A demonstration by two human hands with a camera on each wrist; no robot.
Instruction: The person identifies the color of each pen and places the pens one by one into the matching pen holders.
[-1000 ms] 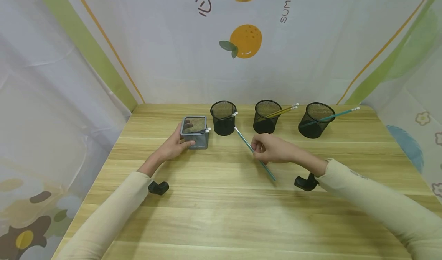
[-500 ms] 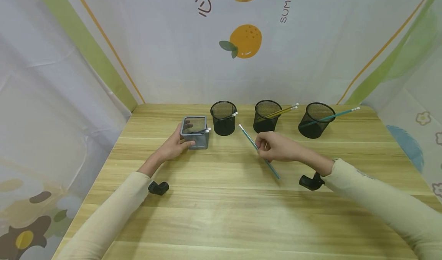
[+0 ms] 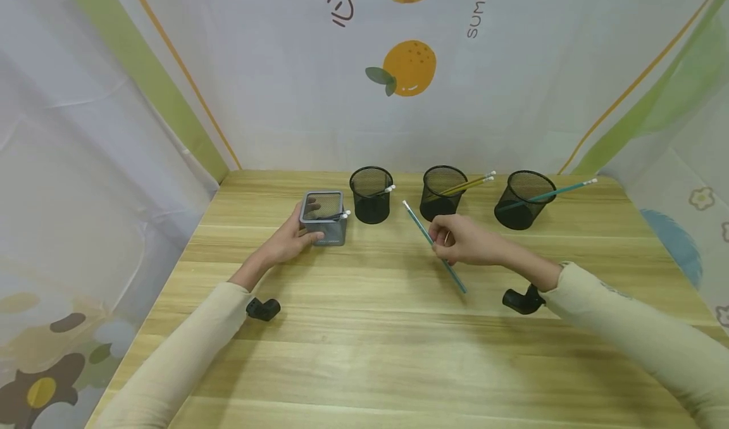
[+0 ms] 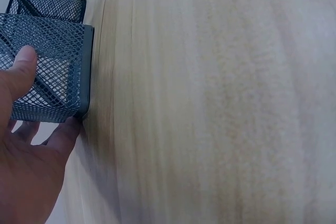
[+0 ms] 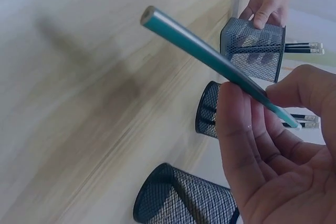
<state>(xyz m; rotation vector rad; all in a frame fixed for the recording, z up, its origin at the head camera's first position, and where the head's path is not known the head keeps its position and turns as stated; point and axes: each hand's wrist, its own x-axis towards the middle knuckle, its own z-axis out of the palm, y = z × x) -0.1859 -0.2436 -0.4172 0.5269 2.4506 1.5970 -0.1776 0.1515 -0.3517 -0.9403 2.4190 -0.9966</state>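
My left hand [image 3: 285, 240] holds the square grey mesh pencil holder [image 3: 330, 234], thumb on the near side and fingers around the left and back. Dark pencils [image 5: 299, 46] with white erasers lean in this holder. Between the thumb and fingers of my right hand [image 3: 469, 240], a teal pencil [image 3: 420, 226] is pinched near its middle, above the table. It slants, white eraser end up and away, unsharpened end [image 5: 152, 17] towards the front. Just beyond that hand stands a round black mesh cup [image 3: 438, 210] with yellow pencils [image 3: 474, 183].
Another round black cup [image 3: 372, 210], holding dark pencils, stands right of the square holder. At the far right, a black cup [image 3: 512, 216] contains a teal pencil [image 3: 564, 190]. All stand on the wooden table [image 3: 353, 340], near the printed curtain [image 3: 296, 100] behind.
My right hand has shifted to the right with the teal pencil still pinched, its eraser end now a little farther back. My left hand stays on the square holder.
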